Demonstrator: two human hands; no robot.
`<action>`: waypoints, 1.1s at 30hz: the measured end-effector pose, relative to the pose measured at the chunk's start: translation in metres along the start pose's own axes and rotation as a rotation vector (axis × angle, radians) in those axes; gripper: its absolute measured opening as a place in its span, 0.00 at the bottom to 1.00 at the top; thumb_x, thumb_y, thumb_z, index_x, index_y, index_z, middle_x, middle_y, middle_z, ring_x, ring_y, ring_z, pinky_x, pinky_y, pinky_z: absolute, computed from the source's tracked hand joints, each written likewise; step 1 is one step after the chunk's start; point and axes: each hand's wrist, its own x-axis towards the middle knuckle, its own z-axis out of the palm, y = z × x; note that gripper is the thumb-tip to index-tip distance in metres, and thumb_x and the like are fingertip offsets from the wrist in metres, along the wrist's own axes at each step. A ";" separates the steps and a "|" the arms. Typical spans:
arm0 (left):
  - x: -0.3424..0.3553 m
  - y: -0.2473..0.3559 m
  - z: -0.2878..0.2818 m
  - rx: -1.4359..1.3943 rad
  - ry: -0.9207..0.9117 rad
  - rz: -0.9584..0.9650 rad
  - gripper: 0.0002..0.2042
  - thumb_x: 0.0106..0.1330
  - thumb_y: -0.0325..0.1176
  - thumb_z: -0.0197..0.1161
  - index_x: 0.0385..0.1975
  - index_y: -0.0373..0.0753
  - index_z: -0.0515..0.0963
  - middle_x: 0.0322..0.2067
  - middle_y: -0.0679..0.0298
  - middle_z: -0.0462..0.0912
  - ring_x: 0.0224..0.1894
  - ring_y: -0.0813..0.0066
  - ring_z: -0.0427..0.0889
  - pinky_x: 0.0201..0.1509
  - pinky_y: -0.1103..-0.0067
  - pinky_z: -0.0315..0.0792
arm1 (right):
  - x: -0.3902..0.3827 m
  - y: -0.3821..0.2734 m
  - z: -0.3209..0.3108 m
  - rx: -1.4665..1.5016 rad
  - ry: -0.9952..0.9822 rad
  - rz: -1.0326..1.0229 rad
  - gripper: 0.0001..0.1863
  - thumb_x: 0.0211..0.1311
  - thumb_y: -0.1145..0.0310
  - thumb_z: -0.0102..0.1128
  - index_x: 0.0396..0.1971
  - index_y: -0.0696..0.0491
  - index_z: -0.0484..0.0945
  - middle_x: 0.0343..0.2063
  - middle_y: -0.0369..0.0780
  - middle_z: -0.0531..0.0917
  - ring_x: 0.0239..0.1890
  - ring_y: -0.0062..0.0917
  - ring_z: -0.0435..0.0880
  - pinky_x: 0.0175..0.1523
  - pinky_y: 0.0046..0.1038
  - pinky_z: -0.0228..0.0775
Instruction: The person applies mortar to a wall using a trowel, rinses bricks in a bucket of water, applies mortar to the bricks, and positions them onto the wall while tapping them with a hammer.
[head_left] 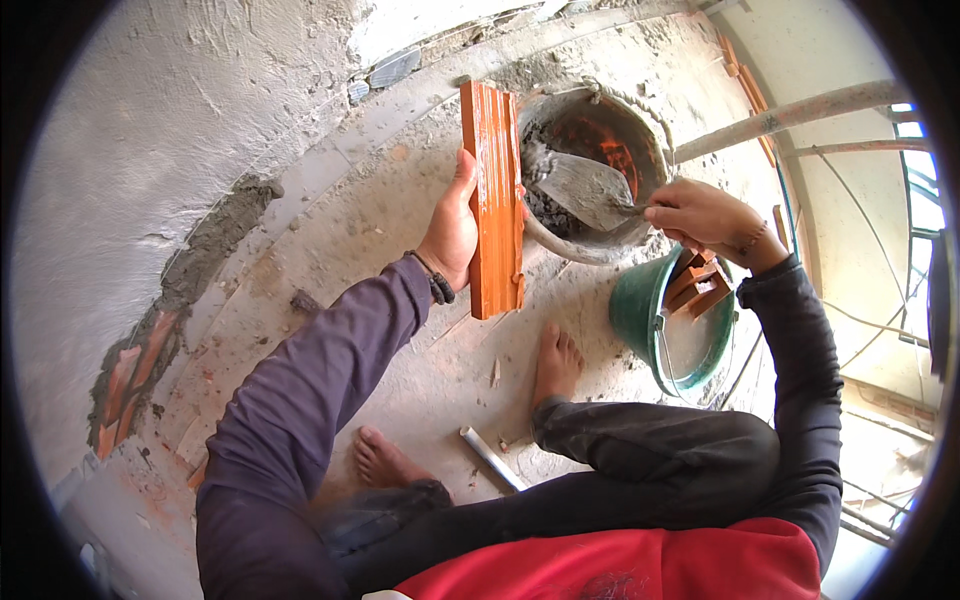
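Mortar [548, 214], dark grey and lumpy, lies inside a round, crusted container [565, 250] on the dusty, pale floor [440, 365] before us. Our left hand [450, 235] clasps a long, ridged, orange-brown clay brick [492, 200] by its sides, the thumb on the near left edge and fingertips just showing at the right. We hold this wet-looking brick raised and upright in view, overlapping the container's left side. Our right hand [708, 220] is curled round the handle of a grey, mortar-smeared metal trowel [592, 192], whose blade lies over the container's mouth, its tip pointing towards the brick; we cannot tell whether the two touch. Just beside the container stands a green plastic bucket [632, 312] holding cloudy liquid and orange brick pieces [697, 284]. To our left, a strip of grey mortar [215, 238] runs along the rough plastered wall [190, 110].
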 end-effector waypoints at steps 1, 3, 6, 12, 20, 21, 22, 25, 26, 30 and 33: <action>0.000 0.000 0.002 -0.006 -0.018 0.009 0.37 0.67 0.72 0.41 0.50 0.38 0.71 0.36 0.61 0.79 0.36 0.73 0.81 0.42 0.75 0.75 | -0.007 0.014 0.000 0.151 -0.005 0.037 0.18 0.65 0.60 0.55 0.25 0.61 0.78 0.16 0.37 0.74 0.18 0.22 0.74 0.26 0.27 0.66; -0.003 0.003 -0.003 -0.029 -0.076 -0.029 0.37 0.67 0.71 0.41 0.48 0.37 0.72 0.35 0.57 0.80 0.34 0.71 0.82 0.39 0.74 0.77 | -0.018 0.027 -0.003 0.327 -0.019 0.039 0.13 0.65 0.63 0.55 0.27 0.57 0.77 0.16 0.31 0.70 0.17 0.14 0.69 0.23 0.19 0.60; -0.014 0.018 -0.003 -0.017 -0.152 -0.119 0.38 0.69 0.70 0.36 0.54 0.37 0.70 0.38 0.54 0.81 0.38 0.66 0.83 0.39 0.69 0.81 | -0.038 0.035 0.002 0.504 0.128 -0.166 0.12 0.66 0.64 0.53 0.30 0.58 0.77 0.16 0.31 0.70 0.17 0.14 0.69 0.23 0.20 0.61; -0.031 0.048 0.024 -0.229 -0.272 -0.179 0.37 0.71 0.67 0.34 0.61 0.38 0.66 0.48 0.53 0.77 0.41 0.61 0.84 0.43 0.62 0.81 | -0.052 0.000 0.040 0.183 0.520 -0.430 0.14 0.58 0.76 0.63 0.44 0.62 0.74 0.14 0.39 0.74 0.19 0.23 0.77 0.29 0.28 0.69; -0.057 0.081 0.052 -0.241 -0.318 -0.177 0.35 0.74 0.62 0.29 0.65 0.39 0.62 0.51 0.47 0.75 0.43 0.55 0.83 0.44 0.60 0.81 | -0.031 -0.014 0.066 0.016 0.979 -0.525 0.13 0.53 0.78 0.67 0.40 0.61 0.77 0.26 0.44 0.77 0.20 0.32 0.77 0.28 0.31 0.69; -0.059 0.085 0.052 -0.227 -0.314 -0.177 0.35 0.74 0.62 0.29 0.65 0.39 0.62 0.51 0.47 0.75 0.42 0.55 0.83 0.44 0.60 0.81 | -0.027 -0.013 0.068 0.050 0.961 -0.520 0.13 0.53 0.76 0.68 0.39 0.60 0.78 0.25 0.42 0.76 0.21 0.31 0.78 0.28 0.31 0.69; -0.063 0.088 0.053 -0.216 -0.309 -0.177 0.35 0.74 0.62 0.29 0.65 0.39 0.62 0.51 0.47 0.75 0.42 0.55 0.83 0.44 0.60 0.81 | -0.026 -0.015 0.069 -0.006 0.965 -0.524 0.13 0.53 0.75 0.69 0.39 0.59 0.78 0.25 0.42 0.76 0.21 0.31 0.78 0.28 0.31 0.69; -0.066 0.096 0.049 -0.318 -0.346 -0.180 0.37 0.73 0.64 0.31 0.63 0.36 0.63 0.50 0.48 0.76 0.43 0.55 0.82 0.46 0.59 0.80 | -0.020 -0.017 0.072 -0.148 0.970 -0.536 0.14 0.52 0.72 0.70 0.38 0.57 0.78 0.27 0.39 0.77 0.23 0.34 0.79 0.29 0.34 0.71; -0.065 0.097 0.046 -0.356 -0.371 -0.179 0.38 0.73 0.65 0.32 0.63 0.35 0.64 0.50 0.49 0.76 0.44 0.54 0.82 0.48 0.59 0.80 | -0.019 -0.018 0.072 -0.180 0.983 -0.554 0.14 0.52 0.72 0.70 0.39 0.57 0.78 0.27 0.39 0.78 0.24 0.35 0.80 0.29 0.34 0.71; -0.068 0.096 0.030 -0.416 -0.352 -0.189 0.37 0.74 0.64 0.31 0.63 0.35 0.63 0.51 0.48 0.76 0.44 0.53 0.82 0.50 0.59 0.79 | -0.015 -0.018 0.076 -0.250 0.983 -0.590 0.16 0.50 0.73 0.70 0.40 0.56 0.77 0.29 0.40 0.79 0.28 0.37 0.80 0.31 0.36 0.72; -0.072 0.101 0.023 -0.382 -0.257 -0.164 0.36 0.73 0.64 0.31 0.63 0.36 0.64 0.50 0.48 0.77 0.43 0.55 0.83 0.48 0.60 0.80 | -0.012 -0.007 0.080 -0.253 0.973 -0.603 0.15 0.49 0.74 0.70 0.39 0.57 0.77 0.29 0.40 0.79 0.28 0.37 0.81 0.31 0.36 0.72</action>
